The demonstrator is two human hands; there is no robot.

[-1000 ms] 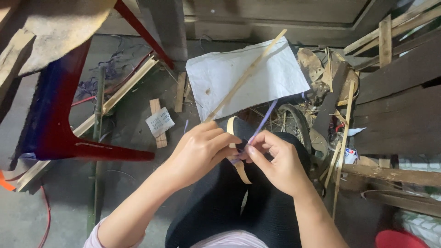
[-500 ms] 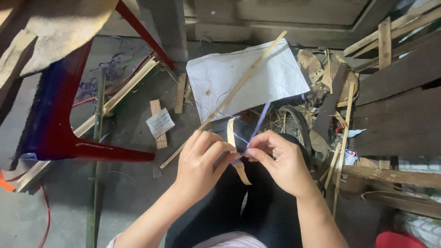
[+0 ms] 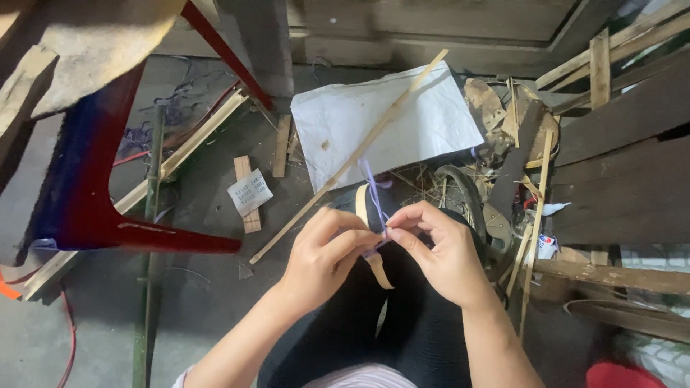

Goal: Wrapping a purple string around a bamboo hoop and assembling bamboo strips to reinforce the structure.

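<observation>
Both hands meet above the lap, forearms converging from the lower frame. The left hand (image 3: 327, 251) curls inward, its fingers closed on a flat bamboo strip (image 3: 369, 237) that crosses between the hands. The right hand (image 3: 442, 248) pinches a thin purple string (image 3: 370, 179) with thumb and forefinger, right against the strip; the string's loose end rises toward the white sheet (image 3: 381, 122) lying on the floor. A long bamboo stick (image 3: 316, 197) lies diagonally across that sheet.

The fingers of the left hand (image 3: 327, 251) and right hand (image 3: 442, 248) hide where the purple string (image 3: 371, 188) meets the bamboo strip (image 3: 374, 251). Red stool (image 3: 108, 215) and wooden planks (image 3: 625, 144) are cut off by the frame edges. Print on the small paper label (image 3: 250, 192) is too small to tell.
</observation>
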